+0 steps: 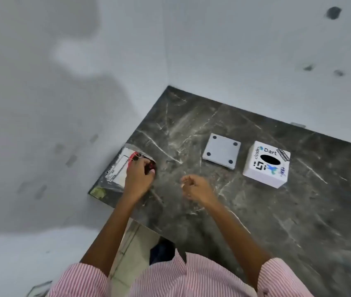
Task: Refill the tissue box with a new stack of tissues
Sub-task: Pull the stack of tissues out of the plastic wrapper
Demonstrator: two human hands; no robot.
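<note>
While gripping the plastic-wrapped tissue pack (117, 168) at the desk's (213, 211) left edge: left hand (139, 179), fingers curled shut. Right hand (196, 187) loosely fisted, apparently empty, frame centre. Right of centre: grey lid (221, 151) beside white tissue box (266, 165).

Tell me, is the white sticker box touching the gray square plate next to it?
Apart. The head view shows dark countertop between the white box and the gray plate.

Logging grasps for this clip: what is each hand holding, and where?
Left hand grips the tissue pack at its right, nearer edge. Right hand is loosely closed; whether it holds anything cannot be told.
</note>
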